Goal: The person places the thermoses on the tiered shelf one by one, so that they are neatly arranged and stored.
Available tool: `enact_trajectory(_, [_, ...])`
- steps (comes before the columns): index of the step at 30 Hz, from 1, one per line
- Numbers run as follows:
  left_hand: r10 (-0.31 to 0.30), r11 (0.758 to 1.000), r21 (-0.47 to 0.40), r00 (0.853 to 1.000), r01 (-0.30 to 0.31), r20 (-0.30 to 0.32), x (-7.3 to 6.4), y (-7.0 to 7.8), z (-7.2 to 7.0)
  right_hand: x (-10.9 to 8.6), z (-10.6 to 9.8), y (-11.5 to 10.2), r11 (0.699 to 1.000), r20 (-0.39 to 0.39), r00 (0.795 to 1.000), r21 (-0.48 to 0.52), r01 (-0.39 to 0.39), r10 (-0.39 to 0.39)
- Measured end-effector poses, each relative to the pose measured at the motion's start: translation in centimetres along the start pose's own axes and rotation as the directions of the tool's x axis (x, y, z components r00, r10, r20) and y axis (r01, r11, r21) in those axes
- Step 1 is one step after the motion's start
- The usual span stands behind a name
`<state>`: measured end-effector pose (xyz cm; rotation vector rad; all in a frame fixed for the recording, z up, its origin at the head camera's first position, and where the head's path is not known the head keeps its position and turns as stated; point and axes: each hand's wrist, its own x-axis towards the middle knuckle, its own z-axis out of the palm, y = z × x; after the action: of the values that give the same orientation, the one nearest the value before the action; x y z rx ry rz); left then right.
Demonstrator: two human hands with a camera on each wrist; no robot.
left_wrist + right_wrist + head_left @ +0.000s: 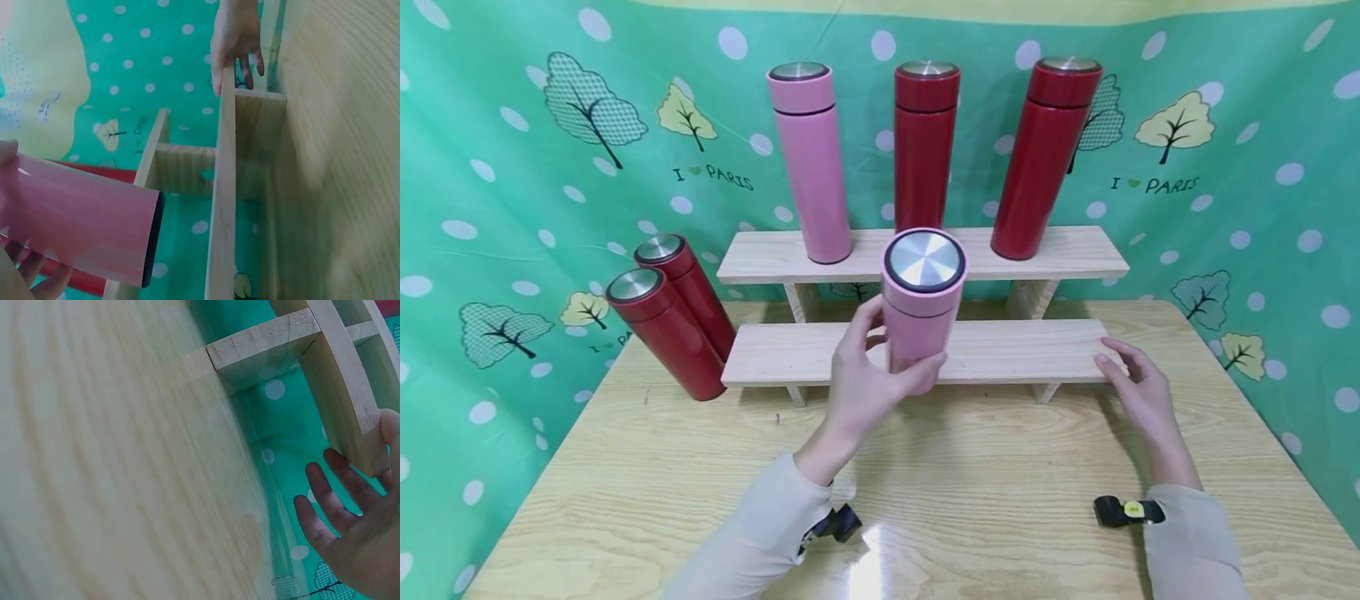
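Observation:
My left hand point(868, 383) grips a pink thermos bottle point(923, 321) with a shiny steel lid, thumb on the near side. In the left wrist view the dark base of this pink bottle point(81, 219) hangs apart from the lower board of a two-step wooden shelf point(222, 206). My right hand point(1142, 396) pinches the right end of that lower board point(1030, 350) between thumb and fingers. In the right wrist view, the other fingers point(325, 500) are spread beneath the board end.
On the upper board point(865, 258) stand a pink bottle point(812, 167), a red bottle point(925, 150) and another red bottle point(1045, 158). Two more red bottles, one in front point(670, 333) and one behind point(700, 292), stand on the table point(1000, 500) left of the shelf. A green patterned cloth point(1262, 167) hangs behind.

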<state>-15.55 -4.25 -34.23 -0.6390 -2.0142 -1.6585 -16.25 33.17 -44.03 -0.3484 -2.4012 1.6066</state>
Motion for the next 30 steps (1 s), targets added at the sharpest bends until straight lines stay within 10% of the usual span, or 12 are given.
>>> enact_trajectory(13, [-0.122, 0.987, -0.090, 0.984, 0.135, 0.133, 3.1, 0.9, 3.0, -0.1, 0.0, -0.1, 1.000, 0.000, 1.000, 0.002, 0.029, -0.029])
enact_trajectory(30, [-0.143, 0.981, -0.099, 0.969, 0.165, 0.201, 4.8, 0.0, 7.4, 0.1, -0.1, 0.0, 1.000, 0.005, 1.000, 0.004, 0.023, -0.023])
